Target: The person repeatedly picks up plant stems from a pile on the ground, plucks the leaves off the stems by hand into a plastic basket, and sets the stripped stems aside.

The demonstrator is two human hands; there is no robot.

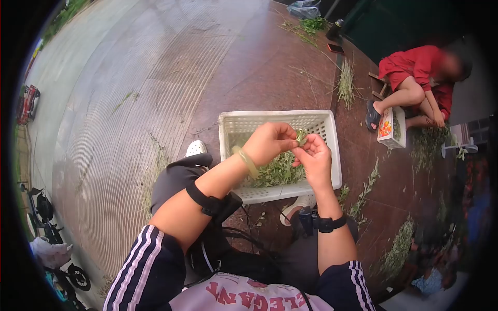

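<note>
My left hand (268, 143), with a pale bangle at the wrist, pinches a small green leafy sprig (301, 136) between thumb and fingers. Close against it, my right hand (315, 158) has its fingertips closed on the same sprig. Both hands are over a white plastic crate (226, 136) with slotted walls. Loose green leaves (277, 172) cover part of the crate's bottom, partly hidden by my hands and left forearm.
A person in red (415, 65) sits at the right beside a small white box (397, 136) holding greens. Cut stalks (346, 85) and leafy stems (367, 189) lie on the tiles. A phone (335, 48) and plastic bag (305, 9) are at the back.
</note>
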